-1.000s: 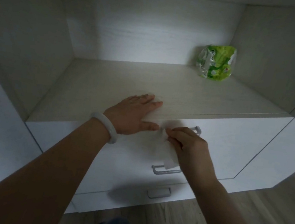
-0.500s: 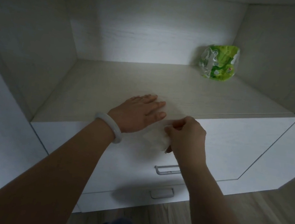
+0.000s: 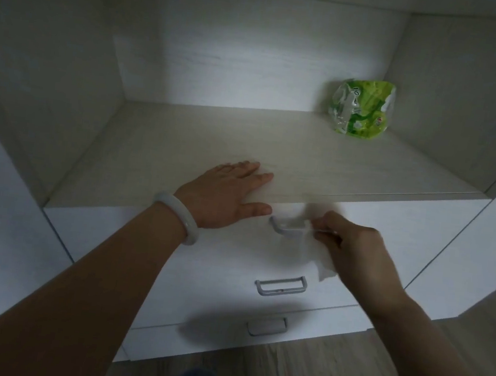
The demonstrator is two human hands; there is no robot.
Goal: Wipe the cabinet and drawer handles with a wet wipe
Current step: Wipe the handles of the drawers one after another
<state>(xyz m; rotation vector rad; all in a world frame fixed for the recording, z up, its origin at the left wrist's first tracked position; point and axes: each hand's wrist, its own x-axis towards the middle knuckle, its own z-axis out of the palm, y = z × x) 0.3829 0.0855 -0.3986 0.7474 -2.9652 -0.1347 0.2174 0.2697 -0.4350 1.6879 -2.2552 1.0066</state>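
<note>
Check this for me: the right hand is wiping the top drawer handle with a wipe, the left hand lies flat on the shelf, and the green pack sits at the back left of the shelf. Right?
Not quite. The green pack sits at the back right of the shelf, as the head view shows. The rest holds: the right hand pinches the wipe at the top drawer handle, and the left hand lies flat on the shelf.

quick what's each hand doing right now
Left hand: open, flat on the shelf edge, holding nothing.
Right hand: pinching the wet wipe at the top drawer handle.
</note>
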